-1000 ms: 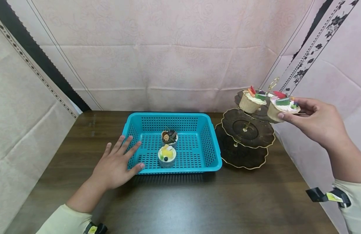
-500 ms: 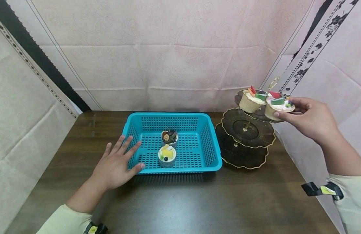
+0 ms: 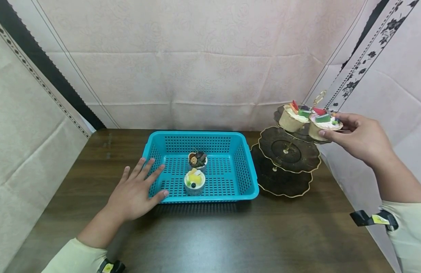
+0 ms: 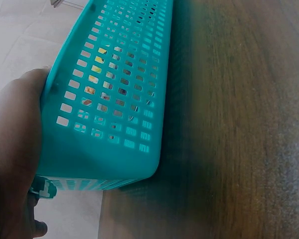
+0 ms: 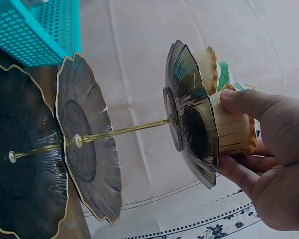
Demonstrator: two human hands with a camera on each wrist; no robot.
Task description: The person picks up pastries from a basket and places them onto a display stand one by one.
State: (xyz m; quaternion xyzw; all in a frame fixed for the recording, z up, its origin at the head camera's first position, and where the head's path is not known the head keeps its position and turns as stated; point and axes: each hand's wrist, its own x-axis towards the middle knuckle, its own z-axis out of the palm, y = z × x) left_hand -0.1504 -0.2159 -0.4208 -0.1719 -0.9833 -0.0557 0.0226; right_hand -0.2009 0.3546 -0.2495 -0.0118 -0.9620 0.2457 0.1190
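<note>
My right hand (image 3: 365, 138) pinches a cupcake (image 3: 321, 132) with white cream, a green piece and a red piece on top. In the right wrist view this cupcake (image 5: 234, 127) sits against the top plate of a three-tier dark glass stand (image 5: 192, 114). A second cream-topped cupcake (image 3: 290, 120) stands beside it on that same tier. On the left, my left hand (image 3: 137, 193) lies spread over the corner of a blue plastic basket (image 3: 231, 198), fingers straight. Inside the basket are a yellow-topped cupcake (image 3: 194, 182) and a dark chocolate-topped one (image 3: 198, 160).
The stand's gold-edged middle plate (image 3: 272, 148) and bottom plate (image 3: 285, 185) sit just right of the basket on a brown wooden table (image 3: 210, 235). Pale patterned cloth (image 3: 210, 76) hangs behind and at both sides.
The right hand has moved slightly left with its cupcake, closer to the other cupcake on the top tier, then barely shifted. My left hand and the basket have stayed put.
</note>
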